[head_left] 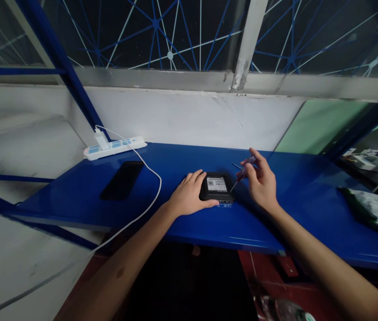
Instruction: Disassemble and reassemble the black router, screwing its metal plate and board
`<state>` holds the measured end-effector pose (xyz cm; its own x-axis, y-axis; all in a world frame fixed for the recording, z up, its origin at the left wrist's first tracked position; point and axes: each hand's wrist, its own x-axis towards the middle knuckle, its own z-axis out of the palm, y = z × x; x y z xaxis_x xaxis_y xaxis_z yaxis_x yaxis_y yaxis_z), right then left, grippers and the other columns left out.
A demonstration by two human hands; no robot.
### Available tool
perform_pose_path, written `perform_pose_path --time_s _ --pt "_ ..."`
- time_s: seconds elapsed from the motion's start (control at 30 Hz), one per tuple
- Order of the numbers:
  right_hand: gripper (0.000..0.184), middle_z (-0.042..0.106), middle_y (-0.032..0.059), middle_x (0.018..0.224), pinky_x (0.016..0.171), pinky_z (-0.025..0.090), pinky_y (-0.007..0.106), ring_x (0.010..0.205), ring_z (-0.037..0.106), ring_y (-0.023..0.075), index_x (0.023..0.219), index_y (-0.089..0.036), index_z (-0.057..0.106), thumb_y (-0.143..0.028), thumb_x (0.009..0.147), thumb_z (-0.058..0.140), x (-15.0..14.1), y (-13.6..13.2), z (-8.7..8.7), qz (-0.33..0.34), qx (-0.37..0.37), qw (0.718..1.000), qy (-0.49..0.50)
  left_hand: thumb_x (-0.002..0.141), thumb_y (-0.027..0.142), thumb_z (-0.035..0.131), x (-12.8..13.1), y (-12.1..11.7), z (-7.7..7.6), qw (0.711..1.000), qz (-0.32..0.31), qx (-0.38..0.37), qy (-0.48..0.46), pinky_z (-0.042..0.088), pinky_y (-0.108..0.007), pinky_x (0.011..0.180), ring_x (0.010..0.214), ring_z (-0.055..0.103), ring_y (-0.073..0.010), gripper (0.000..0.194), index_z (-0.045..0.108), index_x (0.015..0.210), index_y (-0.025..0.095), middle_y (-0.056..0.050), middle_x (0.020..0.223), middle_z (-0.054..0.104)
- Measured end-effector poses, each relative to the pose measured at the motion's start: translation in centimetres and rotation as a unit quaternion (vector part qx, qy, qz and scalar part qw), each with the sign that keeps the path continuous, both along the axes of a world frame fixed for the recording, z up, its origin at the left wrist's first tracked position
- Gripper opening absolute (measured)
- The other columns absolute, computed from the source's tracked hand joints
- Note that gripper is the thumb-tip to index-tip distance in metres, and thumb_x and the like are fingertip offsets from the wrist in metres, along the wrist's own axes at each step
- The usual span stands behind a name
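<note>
A small black box-shaped device (217, 196) with ports along its near edge lies on the blue table; a white printed label (216, 184) faces up. My left hand (191, 194) grips its left side, fingers at the far edge and thumb at the near one. In my right hand (260, 183) is a screwdriver (248, 164) with a translucent purplish handle, held between thumb and fingers. Its thin shaft slants down to the right edge of the device, and the tip is at or very near the casing. Another thin metal rod (236, 166) sticks out leftward by the handle.
A black phone (122, 180) lies on the blue table (175, 156), left of the device. Behind it is a white power strip (115, 148) with a plugged charger, whose white cable (160, 183) crosses the table. At the right lies a shiny packet (376, 209). Blue posts frame the table.
</note>
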<state>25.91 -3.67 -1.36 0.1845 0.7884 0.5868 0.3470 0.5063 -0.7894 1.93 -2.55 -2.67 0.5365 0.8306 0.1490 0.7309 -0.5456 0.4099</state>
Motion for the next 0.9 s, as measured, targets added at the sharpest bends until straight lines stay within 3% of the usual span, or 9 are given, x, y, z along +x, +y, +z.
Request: perform_pose_path --time_s 0.17,0.3,0.47,0.6,0.9 --pt "0.052 0.068 0.0041 0.099 0.061 0.059 0.039 0.061 0.066 0.0167 0.146 -0.033 0.043 -0.039 0.096 0.055 -1.2 1.0 0.6 -0.048 0.035 0.998 0.023 0.077 0.083 0.059 0.0 0.1 0.0 1.0 -0.006 0.013 -0.004 0.033 -0.054 0.118 0.145 0.033 -0.0397 0.105 0.034 0.154 0.016 -0.017 0.161 0.034" --pt "0.042 0.065 0.0017 0.094 0.062 0.059 0.036 0.061 0.066 0.0149 0.138 -0.031 0.048 -0.038 0.097 0.056 -3.5 2.3 1.5 -0.007 0.06 0.998 0.013 0.076 0.079 0.065 0.0 0.0 0.1 0.999 -0.015 0.031 -0.003 0.032 -0.052 0.118 0.144 0.035 -0.0381 0.101 0.037 0.151 0.016 -0.016 0.159 0.038" --pt "0.036 0.064 0.0022 0.093 0.063 0.059 0.038 0.063 0.066 0.0158 0.132 -0.029 0.05 -0.037 0.098 0.056 -5.7 2.7 0.4 -0.001 0.066 0.997 0.026 0.075 0.079 0.067 0.2 -0.3 0.1 0.999 -0.026 0.042 0.001 0.033 -0.054 0.117 0.142 0.039 -0.039 0.102 0.037 0.151 0.017 -0.016 0.158 0.039" --pt "0.035 0.065 0.0042 0.097 0.063 0.058 0.038 0.065 0.066 0.0158 0.131 -0.028 0.051 -0.035 0.097 0.058 -5.8 2.4 -0.4 -0.001 0.066 0.998 0.01 0.075 0.079 0.066 0.1 -0.2 -0.1 0.998 -0.026 0.052 0.003 0.034 -0.054 0.116 0.14 0.04 -0.0397 0.103 0.037 0.152 0.016 -0.016 0.158 0.039" --pt "0.036 0.066 0.0041 0.1 0.063 0.057 0.036 0.065 0.065 0.0152 0.134 -0.028 0.049 -0.035 0.099 0.054 -5.6 1.8 -0.3 0.017 0.048 0.998 -0.031 0.077 0.078 0.065 0.2 -0.3 0.0 0.998 -0.027 0.054 0.013 0.035 -0.056 0.115 0.141 0.039 -0.0404 0.101 0.037 0.151 0.014 -0.018 0.158 0.039"
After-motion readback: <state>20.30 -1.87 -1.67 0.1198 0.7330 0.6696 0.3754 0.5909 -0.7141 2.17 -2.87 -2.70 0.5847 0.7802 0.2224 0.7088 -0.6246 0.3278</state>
